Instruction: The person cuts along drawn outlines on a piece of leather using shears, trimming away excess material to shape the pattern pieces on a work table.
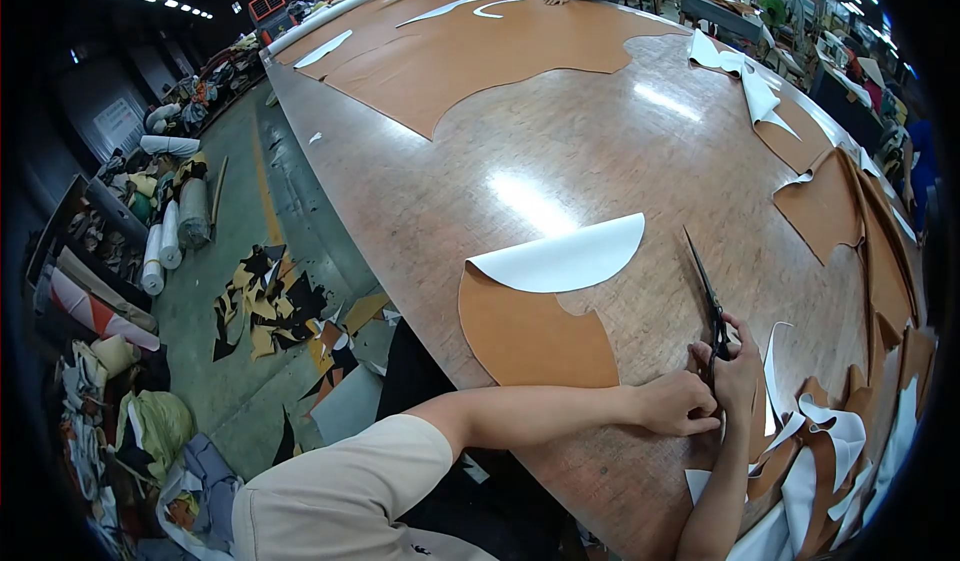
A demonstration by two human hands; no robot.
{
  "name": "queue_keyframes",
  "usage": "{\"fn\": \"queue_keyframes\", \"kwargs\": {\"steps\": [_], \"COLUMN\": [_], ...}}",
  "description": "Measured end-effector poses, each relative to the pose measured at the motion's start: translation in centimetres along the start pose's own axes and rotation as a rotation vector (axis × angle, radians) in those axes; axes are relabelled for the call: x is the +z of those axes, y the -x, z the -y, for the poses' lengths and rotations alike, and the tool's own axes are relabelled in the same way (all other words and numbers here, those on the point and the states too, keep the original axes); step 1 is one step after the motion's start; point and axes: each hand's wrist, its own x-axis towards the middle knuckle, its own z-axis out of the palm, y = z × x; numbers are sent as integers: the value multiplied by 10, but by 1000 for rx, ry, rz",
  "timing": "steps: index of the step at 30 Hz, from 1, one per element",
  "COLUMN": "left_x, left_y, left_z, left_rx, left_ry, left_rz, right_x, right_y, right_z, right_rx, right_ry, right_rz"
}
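My right hand (737,366) is closed round the black handles of a pair of scissors (712,306), whose long blades point away over the table and look closed together. Right beside it, my left hand (675,403) has its fingers curled in close to the handles; whether anything is in them is hidden. Left of the hands lies a cut piece of tan leather-like sheet (535,336), its far part folded over to show the white backing (565,254). Curled tan and white offcuts (830,441) are heaped to the right of my right forearm.
A large tan sheet (480,51) covers the table's far end, with white scraps on it. More tan pieces (825,201) hang along the right edge. Other people's hands (557,0) rest at the far edge. Scraps (270,301) and rolls (195,211) lie on the floor at left.
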Motion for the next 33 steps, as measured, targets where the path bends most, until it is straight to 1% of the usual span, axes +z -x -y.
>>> {"fn": "queue_keyframes", "kwargs": {"steps": [6,15,25,27,33], "left_x": [1,0,-1,0,0], "left_y": [0,0,0,0,0], "left_z": [2,1,0,1,0], "left_rx": [7,-2,-1,4,-5], "left_ry": [1,-9,-20,-13,-8], "left_rz": [8,11,12,7,13], "right_x": [2,1,2,3,3], "right_y": [0,-1,2,3,2], "right_z": [-1,-4,4,6,3], "right_rx": [3,-31,14,20,9], "right_ry": [-61,0,-25,-54,-41], "right_rz": [0,-10,-3,-30,-37]}}
